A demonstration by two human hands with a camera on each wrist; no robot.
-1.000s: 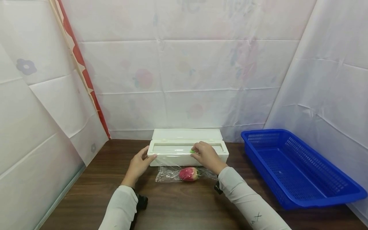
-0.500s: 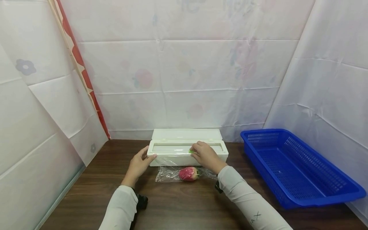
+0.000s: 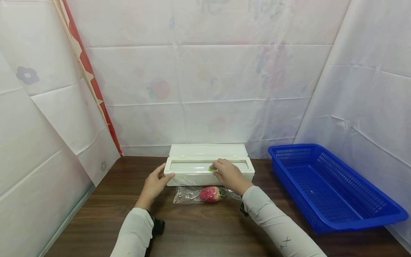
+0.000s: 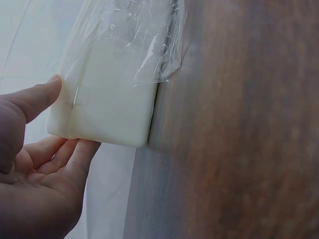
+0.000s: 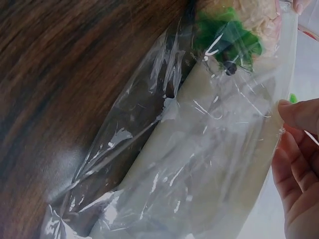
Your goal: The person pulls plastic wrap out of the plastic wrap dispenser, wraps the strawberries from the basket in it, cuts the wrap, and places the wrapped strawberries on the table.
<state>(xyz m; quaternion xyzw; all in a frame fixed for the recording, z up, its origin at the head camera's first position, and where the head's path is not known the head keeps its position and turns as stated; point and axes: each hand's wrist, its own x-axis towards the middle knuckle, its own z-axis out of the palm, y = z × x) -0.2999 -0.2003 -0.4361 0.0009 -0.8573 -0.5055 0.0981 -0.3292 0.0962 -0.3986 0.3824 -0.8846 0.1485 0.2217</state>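
A white cling film dispenser (image 3: 192, 180) stands lengthwise on the table with its lid (image 3: 208, 150) raised behind. My left hand (image 3: 154, 186) grips its left end, thumb on the front edge and fingers behind, as the left wrist view shows. My right hand (image 3: 229, 175) pinches a small green slide cutter (image 3: 211, 169) on the front top edge. Clear cling film (image 3: 187, 195) hangs over the front face onto the table. A pink-and-cream strawberry-like fruit (image 3: 210, 194) lies at the film in front of the box; its green leaves (image 5: 229, 35) show through in the right wrist view.
A blue perforated plastic basket (image 3: 313, 182) sits on the right side of the brown wooden table (image 3: 205, 232). White printed sheets (image 3: 205, 75) enclose the back and both sides.
My right hand has slid slightly left along the dispenser's edge with the green cutter. The left hand, box and fruit keep their places.
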